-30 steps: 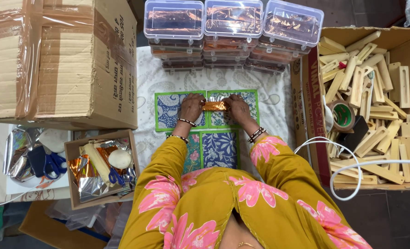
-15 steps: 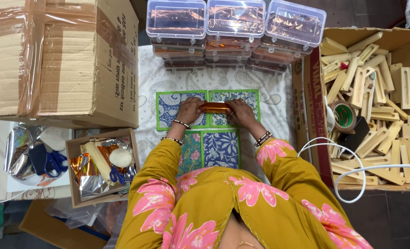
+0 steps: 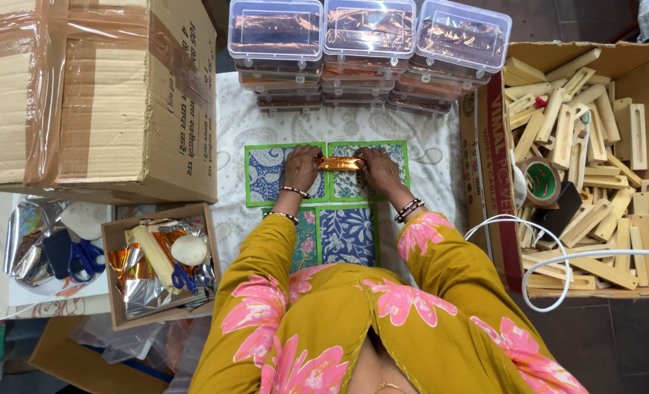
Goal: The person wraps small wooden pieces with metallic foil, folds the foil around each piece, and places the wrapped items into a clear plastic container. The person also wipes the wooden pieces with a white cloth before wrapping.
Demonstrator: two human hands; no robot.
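A small block wrapped in shiny orange foil (image 3: 339, 164) lies across two green-edged blue patterned tiles (image 3: 267, 175). My left hand (image 3: 302, 168) grips its left end and my right hand (image 3: 377, 169) grips its right end, fingers pressing the foil down. Both wrists wear bangles. Two more patterned tiles (image 3: 348, 235) lie nearer to me, on a white printed cloth (image 3: 427, 157).
Stacks of clear plastic boxes (image 3: 366, 55) holding foil-wrapped pieces stand behind the tiles. A large taped carton (image 3: 91, 95) sits left. A small box (image 3: 156, 266) with foil scraps, scissors and tape lies front left. Right, an open carton (image 3: 594, 168) holds several wooden blocks and a tape roll.
Both hands stay on the foil-wrapped block, shifting their fingers slightly along its ends. The block stays on the tiles.
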